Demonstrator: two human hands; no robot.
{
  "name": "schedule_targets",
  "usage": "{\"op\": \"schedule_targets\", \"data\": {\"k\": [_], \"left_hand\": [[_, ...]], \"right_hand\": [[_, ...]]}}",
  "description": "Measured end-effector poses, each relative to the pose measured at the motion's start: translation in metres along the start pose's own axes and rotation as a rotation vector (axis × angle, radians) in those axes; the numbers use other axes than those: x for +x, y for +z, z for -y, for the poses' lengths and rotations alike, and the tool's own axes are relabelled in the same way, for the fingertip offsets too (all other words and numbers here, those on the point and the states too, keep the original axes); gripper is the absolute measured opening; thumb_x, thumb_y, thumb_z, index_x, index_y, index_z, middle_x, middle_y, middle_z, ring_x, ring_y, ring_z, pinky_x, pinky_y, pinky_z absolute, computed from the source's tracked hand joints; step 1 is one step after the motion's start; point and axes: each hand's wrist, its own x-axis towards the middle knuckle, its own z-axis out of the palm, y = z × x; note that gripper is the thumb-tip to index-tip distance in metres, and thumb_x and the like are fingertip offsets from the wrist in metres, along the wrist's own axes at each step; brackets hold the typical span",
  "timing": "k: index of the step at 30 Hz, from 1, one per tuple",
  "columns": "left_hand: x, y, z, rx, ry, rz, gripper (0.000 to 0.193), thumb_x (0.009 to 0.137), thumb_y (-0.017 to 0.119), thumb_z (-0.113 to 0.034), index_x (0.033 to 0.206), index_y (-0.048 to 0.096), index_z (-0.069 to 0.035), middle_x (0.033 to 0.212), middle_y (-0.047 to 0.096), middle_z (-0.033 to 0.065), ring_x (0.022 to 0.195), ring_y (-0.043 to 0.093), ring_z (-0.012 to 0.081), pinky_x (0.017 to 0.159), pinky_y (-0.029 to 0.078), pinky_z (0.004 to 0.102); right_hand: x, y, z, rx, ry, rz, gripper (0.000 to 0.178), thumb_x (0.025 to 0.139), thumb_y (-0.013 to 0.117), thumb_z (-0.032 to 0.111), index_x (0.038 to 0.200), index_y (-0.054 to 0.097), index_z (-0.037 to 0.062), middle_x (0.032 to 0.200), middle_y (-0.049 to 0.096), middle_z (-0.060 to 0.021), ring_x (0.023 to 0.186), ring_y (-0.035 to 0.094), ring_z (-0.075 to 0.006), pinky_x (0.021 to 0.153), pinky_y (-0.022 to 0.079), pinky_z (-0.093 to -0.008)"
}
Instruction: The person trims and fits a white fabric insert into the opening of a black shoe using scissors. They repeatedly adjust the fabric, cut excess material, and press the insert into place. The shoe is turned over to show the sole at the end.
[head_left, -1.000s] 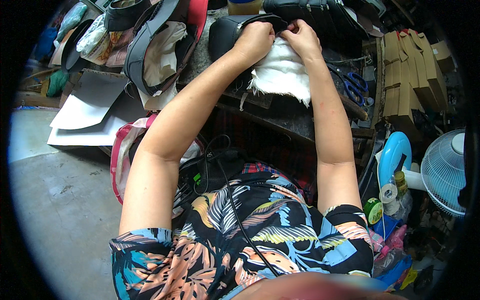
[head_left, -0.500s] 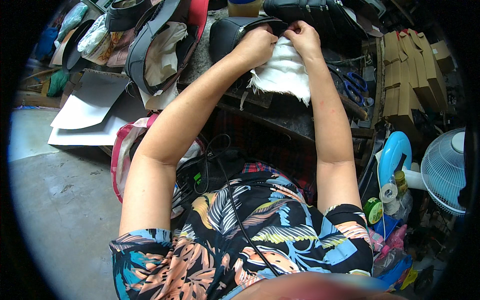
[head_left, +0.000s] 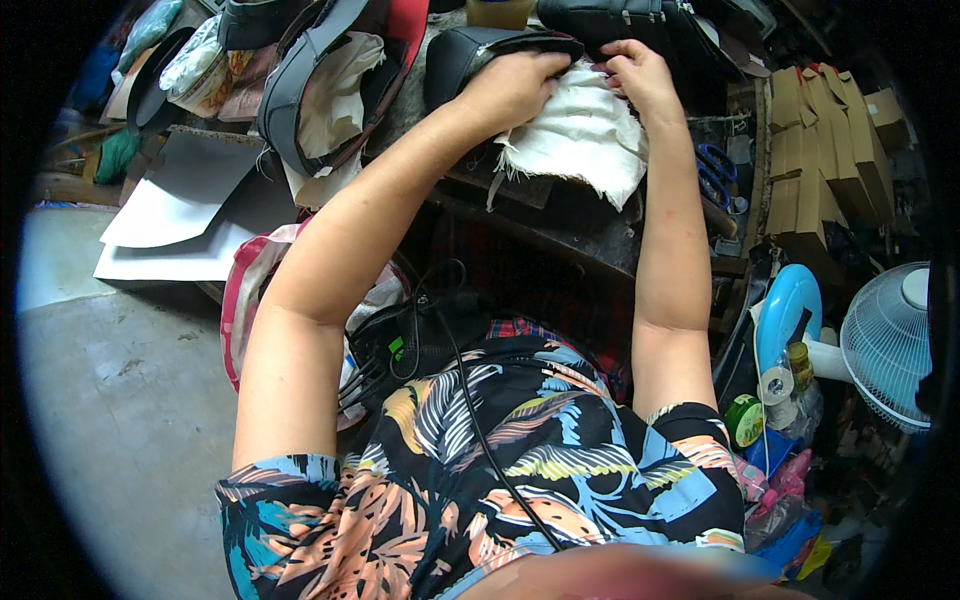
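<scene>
At the far edge of the bench, a black shoe upper (head_left: 455,58) lies with a white frayed cloth lining (head_left: 575,140) spreading out of it toward me. My left hand (head_left: 512,88) is closed over the upper's near edge, with its thumb along the dark rim; some fingertips are hidden behind the cloth. At the cloth's upper right corner is my right hand (head_left: 640,80), its fingers apart and bent, the tips beside or lightly touching the frayed edge.
Other black uppers with cloth linings (head_left: 335,90) lie to the left, beside white sheets (head_left: 180,200). Blue-handled scissors (head_left: 715,175) rest right of my right forearm. Folded brown cardboard boxes (head_left: 800,150) and a fan (head_left: 890,340) stand farther right.
My right hand has come away from its pinch at the upper's edge, moving slightly right with fingers spreading. The white cloth now lies wider and further right. My left hand keeps its hold.
</scene>
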Motion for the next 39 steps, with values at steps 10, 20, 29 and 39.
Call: {"op": "schedule_targets", "data": {"k": [10, 20, 29, 39], "left_hand": [[-0.002, -0.011, 0.004, 0.054, 0.044, 0.051, 0.029, 0.086, 0.06, -0.005, 0.113, 0.069, -0.004, 0.113, 0.069, 0.0187, 0.107, 0.065, 0.0349, 0.097, 0.05, 0.0404], [-0.005, -0.001, -0.003, 0.222, 0.102, -0.001, 0.033, 0.085, 0.057, -0.006, 0.116, 0.069, -0.01, 0.111, 0.065, 0.0188, 0.102, 0.065, 0.036, 0.091, 0.052, 0.0441], [-0.021, 0.002, -0.008, 0.354, 0.095, 0.007, 0.036, 0.089, 0.056, -0.011, 0.124, 0.064, -0.01, 0.122, 0.061, 0.0124, 0.11, 0.061, 0.0316, 0.095, 0.051, 0.0441], [-0.016, -0.026, 0.011, -0.17, -0.013, -0.212, 0.025, 0.094, 0.056, -0.007, 0.115, 0.07, -0.005, 0.106, 0.071, 0.0181, 0.102, 0.068, 0.0327, 0.092, 0.052, 0.0356]], "right_hand": [[-0.026, -0.001, 0.008, -0.387, -0.24, -0.147, 0.025, 0.092, 0.066, 0.031, 0.107, 0.072, 0.0116, 0.091, 0.074, -0.008, 0.084, 0.071, -0.022, 0.079, 0.054, -0.0346], [-0.021, 0.003, -0.013, -0.16, -0.307, -0.187, 0.027, 0.091, 0.068, 0.033, 0.104, 0.072, 0.0092, 0.09, 0.074, -0.0073, 0.084, 0.071, -0.0189, 0.079, 0.054, -0.0323], [-0.029, 0.003, -0.006, -0.207, -0.24, -0.166, 0.045, 0.091, 0.065, 0.05, 0.109, 0.071, 0.0089, 0.097, 0.074, -0.0101, 0.091, 0.071, -0.0228, 0.082, 0.054, -0.0339], [-0.04, 0.005, 0.002, -0.483, -0.261, -0.151, 0.049, 0.088, 0.067, 0.054, 0.111, 0.071, 0.0116, 0.098, 0.074, -0.0132, 0.094, 0.072, -0.0264, 0.08, 0.055, -0.038]]}}
